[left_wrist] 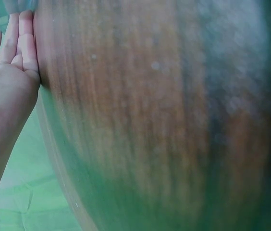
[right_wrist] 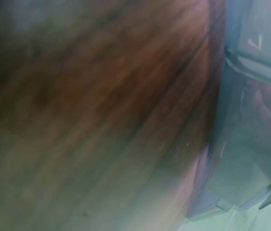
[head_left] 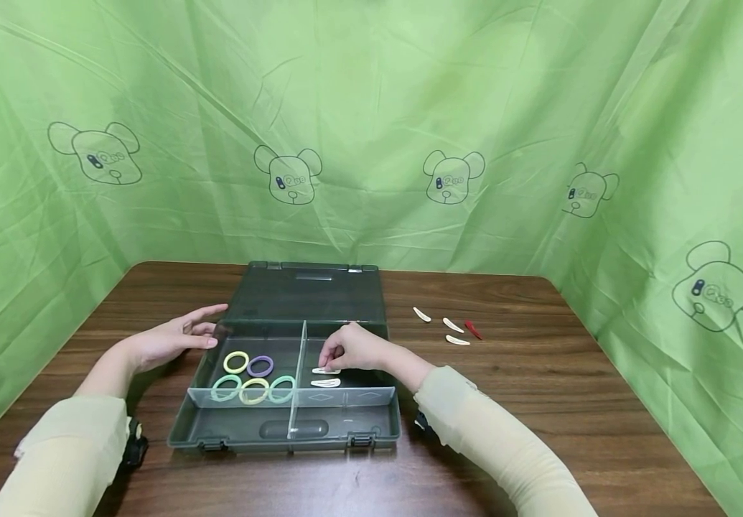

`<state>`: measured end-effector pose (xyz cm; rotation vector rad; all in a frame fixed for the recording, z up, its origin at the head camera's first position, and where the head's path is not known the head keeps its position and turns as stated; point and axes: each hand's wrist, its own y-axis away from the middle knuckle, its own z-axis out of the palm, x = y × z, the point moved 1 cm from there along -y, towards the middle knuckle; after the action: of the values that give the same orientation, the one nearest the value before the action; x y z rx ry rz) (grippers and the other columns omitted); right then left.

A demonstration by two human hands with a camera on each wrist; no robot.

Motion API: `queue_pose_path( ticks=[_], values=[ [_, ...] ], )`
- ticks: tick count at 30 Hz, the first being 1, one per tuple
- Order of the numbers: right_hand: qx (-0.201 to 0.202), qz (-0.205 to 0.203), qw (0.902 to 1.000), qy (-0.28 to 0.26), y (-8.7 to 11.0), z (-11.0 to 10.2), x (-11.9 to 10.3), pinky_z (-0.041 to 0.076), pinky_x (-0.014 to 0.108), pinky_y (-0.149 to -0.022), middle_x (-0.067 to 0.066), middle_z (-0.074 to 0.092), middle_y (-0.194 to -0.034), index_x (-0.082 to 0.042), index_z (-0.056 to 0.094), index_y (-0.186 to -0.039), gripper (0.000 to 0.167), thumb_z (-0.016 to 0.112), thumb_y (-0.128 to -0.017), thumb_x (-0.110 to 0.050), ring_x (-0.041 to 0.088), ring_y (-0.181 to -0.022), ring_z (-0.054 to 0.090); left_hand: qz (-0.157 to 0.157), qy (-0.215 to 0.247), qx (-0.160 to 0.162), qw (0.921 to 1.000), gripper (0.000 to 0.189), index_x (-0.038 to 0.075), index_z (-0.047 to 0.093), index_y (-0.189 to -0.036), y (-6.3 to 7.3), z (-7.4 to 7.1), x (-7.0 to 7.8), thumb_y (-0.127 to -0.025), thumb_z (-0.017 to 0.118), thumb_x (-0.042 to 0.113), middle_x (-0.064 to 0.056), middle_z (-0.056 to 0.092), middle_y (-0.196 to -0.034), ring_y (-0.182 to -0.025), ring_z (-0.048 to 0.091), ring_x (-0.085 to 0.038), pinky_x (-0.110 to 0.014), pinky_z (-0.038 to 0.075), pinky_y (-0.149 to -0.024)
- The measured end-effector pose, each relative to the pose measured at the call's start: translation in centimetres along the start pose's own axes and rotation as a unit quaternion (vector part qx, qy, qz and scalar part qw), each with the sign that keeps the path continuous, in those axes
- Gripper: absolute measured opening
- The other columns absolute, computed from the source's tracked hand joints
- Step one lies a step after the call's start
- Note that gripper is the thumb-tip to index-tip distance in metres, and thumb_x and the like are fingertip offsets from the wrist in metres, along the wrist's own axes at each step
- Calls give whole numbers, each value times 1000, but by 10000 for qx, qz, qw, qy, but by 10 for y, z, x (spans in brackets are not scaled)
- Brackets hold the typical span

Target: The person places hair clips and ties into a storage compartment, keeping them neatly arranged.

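1. A person's right hand [head_left: 358, 348] pinched a white hair clip [head_left: 326, 371] in the rear right compartment [head_left: 371, 381] of a see-through case [head_left: 255, 446], just behind another white clip [head_left: 325, 383].
2. Setting it down well seemed to call for a light fingertip release, the clip laid flat, parallel to its neighbour and clear of the divider [head_left: 301, 359].
3. The left hand [head_left: 174, 341], fingers loosely spread and gripping nothing, rested at the case's left edge; light pressure there would likely have steadied it.
4. Five hair ties [head_left: 260, 367], two yellow, two green and one purple, lay in the rear left compartment [head_left: 281, 337].
5. The lid [head_left: 313, 294] lay folded back; two narrower compartments lined the front.
6. Three white clips [head_left: 453, 325] and a red clip [head_left: 473, 329] lay on the table [head_left: 539, 359] to the right.
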<state>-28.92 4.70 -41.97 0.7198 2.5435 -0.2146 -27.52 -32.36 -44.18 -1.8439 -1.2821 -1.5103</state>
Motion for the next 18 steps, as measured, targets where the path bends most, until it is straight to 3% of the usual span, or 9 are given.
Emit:
queue_pose_path(
  ticks=[6,12,18],
  values=[
    [-44,31,10000,40,-2,1,0,41,13,-66,-10,66,-70,-13,74,-85,4,73,-82,-15,-5,-61,53,51,3,8,10000,76,14,9,-152,0,1,0,-94,57,14,-29,31,-144,-125,38,-18,-59,15,-106],
    [-56,47,10000,-54,-1,2,0,42,12,-63,-8,67,-71,-12,74,-86,4,73,-82,-14,-3,-62,53,-3,31,-6,10000,75,15,9,-152,1,1,0,-94,56,14,-28,30,-145,-126,37,-20,-59,15,-106],
    [-38,17,10000,-53,-1,0,0,42,13,-64,-9,66,-71,-13,73,-85,3,73,-82,-15,-3,-62,53,36,54,-10,10000,75,14,9,-152,0,0,0,-94,57,14,-28,31,-144,-121,41,-12,-59,15,-106]
  ],
)
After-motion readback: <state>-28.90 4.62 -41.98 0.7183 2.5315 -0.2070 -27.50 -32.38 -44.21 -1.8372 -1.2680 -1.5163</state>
